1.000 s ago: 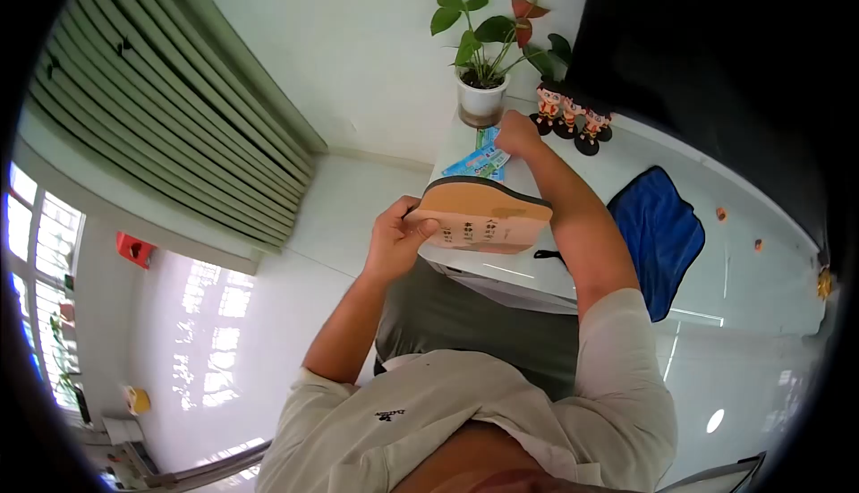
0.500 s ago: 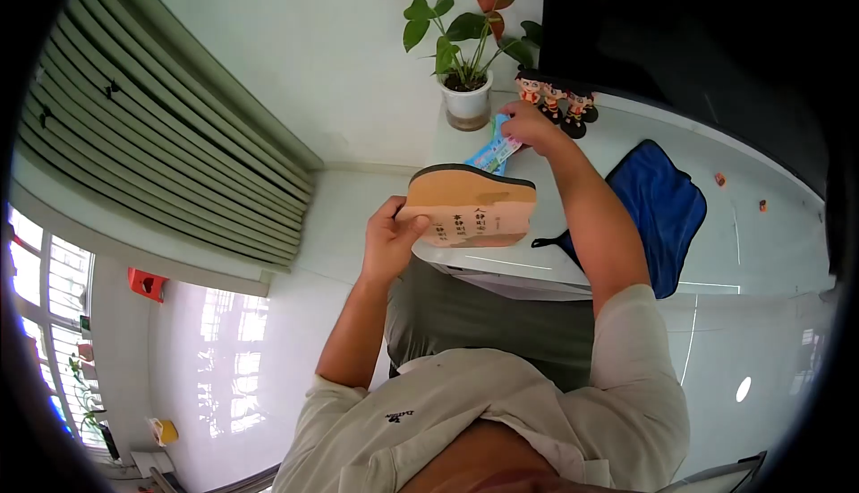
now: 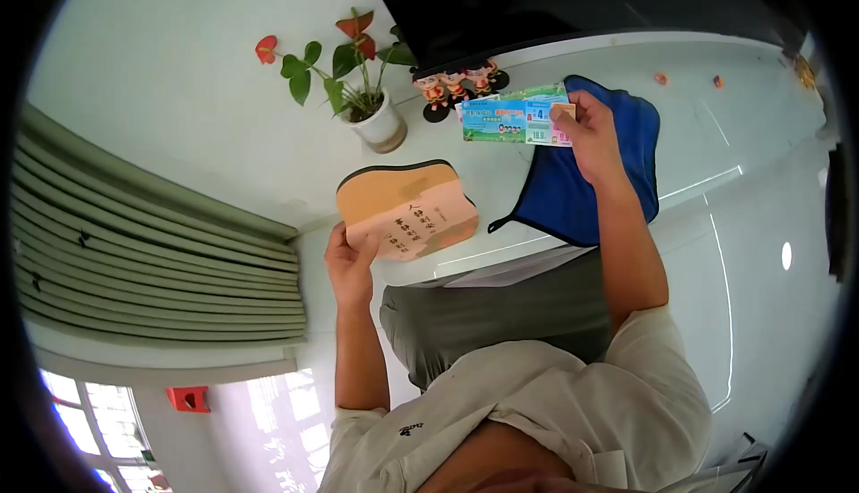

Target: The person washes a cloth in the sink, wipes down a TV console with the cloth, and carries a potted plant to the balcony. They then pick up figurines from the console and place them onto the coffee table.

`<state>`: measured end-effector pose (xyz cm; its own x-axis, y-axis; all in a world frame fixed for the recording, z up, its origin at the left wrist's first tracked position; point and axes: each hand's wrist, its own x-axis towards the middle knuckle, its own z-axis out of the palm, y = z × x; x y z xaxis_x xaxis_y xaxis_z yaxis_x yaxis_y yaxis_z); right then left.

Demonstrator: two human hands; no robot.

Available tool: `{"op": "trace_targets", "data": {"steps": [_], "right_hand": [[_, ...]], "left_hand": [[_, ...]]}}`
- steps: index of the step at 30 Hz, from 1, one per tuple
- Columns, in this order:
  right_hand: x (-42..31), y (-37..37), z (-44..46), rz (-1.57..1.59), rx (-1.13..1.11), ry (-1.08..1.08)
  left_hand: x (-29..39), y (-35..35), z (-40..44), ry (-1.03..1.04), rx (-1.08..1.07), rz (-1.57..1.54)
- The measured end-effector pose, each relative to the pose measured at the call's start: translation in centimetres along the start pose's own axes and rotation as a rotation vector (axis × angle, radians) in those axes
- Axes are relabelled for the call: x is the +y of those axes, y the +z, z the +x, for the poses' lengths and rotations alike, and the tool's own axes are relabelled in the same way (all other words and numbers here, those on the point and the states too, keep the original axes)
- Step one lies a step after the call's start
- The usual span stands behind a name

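My left hand (image 3: 351, 265) is closed on the near left edge of what looks like a bent, tan mouse pad (image 3: 412, 211) with a dark rim and Chinese characters. My right hand (image 3: 592, 131) pinches several colourful printed coupons (image 3: 494, 123), slightly fanned, between thumb and fingers. They are raised over the white tabletop, overlapping the view of a blue cloth (image 3: 586, 193) with black edging and a loop. Behind the coupons stand small cartoon figurines (image 3: 455, 90).
A potted plant (image 3: 383, 128) with red flowers stands at the back left of the white table (image 3: 698, 144). A large black screen (image 3: 573, 1) rises behind. Small orange items (image 3: 660, 78) lie at the back right. Green curtains (image 3: 161, 251) hang at left; a red stool (image 3: 188, 399) is on the floor.
My right hand has lifted the coupons from beside the plant pot and brought them right, over the cloth. The view has turned to the right. My left hand still holds the mouse pad.
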<state>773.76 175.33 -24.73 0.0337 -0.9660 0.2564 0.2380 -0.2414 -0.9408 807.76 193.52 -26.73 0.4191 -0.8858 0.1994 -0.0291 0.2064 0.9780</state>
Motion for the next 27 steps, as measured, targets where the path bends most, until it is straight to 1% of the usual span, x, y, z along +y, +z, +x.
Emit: {"op": "trace_targets", "data": {"steps": [2,5,7,9,12,13,15,16,18,19,22,25,26,27], "right_hand": [[-0.3,-0.8,-0.5,0.019,0.013,-0.026],[-1.7,-1.3,-1.4,0.002,0.050,-0.071],[-2.5,-1.6,-2.0,0.006,0.072,-0.081],[-3.0,-2.1,-2.6,0.041,0.076,-0.101],[-3.4,-2.7,-3.8,0.113,0.052,-0.089],[-3.5,-2.9,-4.5,0.141,0.044,-0.078],[-3.9,-3.3,-6.2,0.197,0.050,-0.056],[-4.0,-3.7,-7.0,0.245,0.055,-0.044],[-4.2,-4.5,-8.6,0.319,0.060,-0.032],[-4.3,-4.9,-9.4,0.305,0.063,-0.017],[-4.6,-6.0,-11.7,0.282,0.063,0.031],[-4.0,-7.2,-13.4,0.186,0.101,0.064],[-3.7,-7.5,-13.9,0.155,0.136,0.075],[-3.6,-7.7,-14.3,0.137,0.146,0.086]], "left_hand": [[0.2,-0.1,0.0,0.017,0.001,-0.021],[0.3,-1.4,-0.1,0.353,0.123,0.110],[2.0,-1.1,-1.4,0.529,0.229,0.206],[3.8,0.7,-2.9,0.757,0.191,0.234],[5.9,4.6,-5.1,0.744,-0.197,0.287],[6.0,6.2,-5.5,0.631,-0.279,0.243],[6.5,8.9,-6.2,0.062,-0.437,-0.105],[6.6,10.0,-5.7,-0.042,-0.501,-0.103],[6.3,11.9,-4.8,-0.174,-0.541,-0.123],[6.1,12.7,-4.5,-0.241,-0.563,-0.131],[5.3,14.9,-3.7,-0.239,-0.631,-0.260],[4.7,16.0,-3.3,-0.330,-0.682,-0.197],[4.2,16.4,-3.5,-0.290,-0.629,-0.146],[4.1,16.7,-3.6,-0.294,-0.623,-0.132]]}}
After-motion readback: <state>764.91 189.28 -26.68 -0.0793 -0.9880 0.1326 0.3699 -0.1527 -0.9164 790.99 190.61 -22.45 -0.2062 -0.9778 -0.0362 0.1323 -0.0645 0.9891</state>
